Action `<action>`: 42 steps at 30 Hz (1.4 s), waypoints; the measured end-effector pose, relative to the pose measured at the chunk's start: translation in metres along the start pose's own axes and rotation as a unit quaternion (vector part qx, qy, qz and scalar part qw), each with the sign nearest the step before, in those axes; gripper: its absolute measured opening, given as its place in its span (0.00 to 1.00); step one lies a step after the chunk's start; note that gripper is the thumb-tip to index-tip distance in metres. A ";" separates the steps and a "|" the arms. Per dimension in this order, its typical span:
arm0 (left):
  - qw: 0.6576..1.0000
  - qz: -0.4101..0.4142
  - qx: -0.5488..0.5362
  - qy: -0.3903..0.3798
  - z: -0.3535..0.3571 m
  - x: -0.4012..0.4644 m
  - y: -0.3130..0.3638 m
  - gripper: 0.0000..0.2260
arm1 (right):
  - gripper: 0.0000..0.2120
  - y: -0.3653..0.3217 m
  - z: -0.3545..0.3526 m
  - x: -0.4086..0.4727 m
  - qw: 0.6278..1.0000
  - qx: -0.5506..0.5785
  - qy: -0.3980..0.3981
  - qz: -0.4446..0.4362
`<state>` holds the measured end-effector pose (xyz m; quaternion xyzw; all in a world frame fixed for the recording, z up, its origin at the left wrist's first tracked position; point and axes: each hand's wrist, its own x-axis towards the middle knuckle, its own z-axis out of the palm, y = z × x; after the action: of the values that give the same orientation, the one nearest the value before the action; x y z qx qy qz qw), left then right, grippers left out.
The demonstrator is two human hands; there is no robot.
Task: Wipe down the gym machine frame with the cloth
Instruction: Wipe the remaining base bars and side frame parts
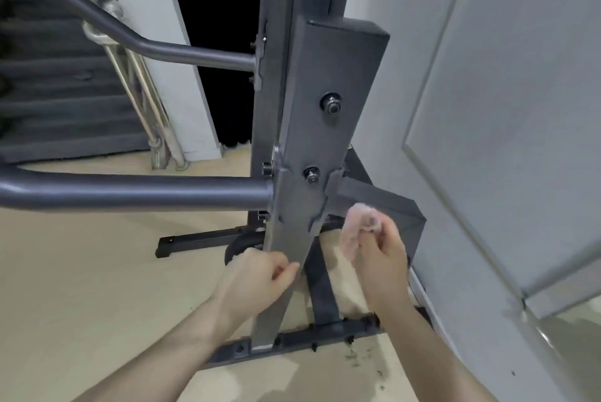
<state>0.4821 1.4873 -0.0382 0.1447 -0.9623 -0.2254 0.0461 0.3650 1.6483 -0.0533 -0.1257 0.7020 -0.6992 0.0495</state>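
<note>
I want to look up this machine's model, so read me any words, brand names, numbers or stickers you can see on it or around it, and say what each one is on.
None: no text can be read anywhere in this view.
The gym machine frame shows plain grey metal and bolts only.
The cloth, gripped by the right hand, carries no print.
The left hand covers only a small part of the upright's edge.
The wall panel is blank.

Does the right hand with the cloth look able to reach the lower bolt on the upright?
Probably yes. The right hand holds the cloth just below and right of the lower bolt, with only a bracket edge partly between.
</note>
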 end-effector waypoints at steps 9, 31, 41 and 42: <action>0.951 -0.006 -0.194 0.240 -0.070 0.036 0.049 0.38 | 0.25 -0.020 0.001 0.035 0.931 -0.307 -0.143 -0.132; 0.958 0.121 -0.058 0.254 -0.069 0.060 0.028 0.30 | 0.13 -0.155 0.055 0.063 0.981 0.137 0.014 -0.140; 0.944 0.061 -0.138 0.293 -0.071 0.058 0.048 0.20 | 0.23 -0.130 0.043 0.052 0.985 -0.034 -0.008 -0.169; 0.936 0.057 -0.165 0.307 -0.074 0.059 0.050 0.18 | 0.26 -0.137 0.042 0.055 0.975 -0.036 -0.017 -0.220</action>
<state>0.4247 1.4814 0.0522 0.1425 -0.8573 -0.3223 0.3754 0.3365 1.5956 0.0880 -0.2912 0.6811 -0.6646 -0.0982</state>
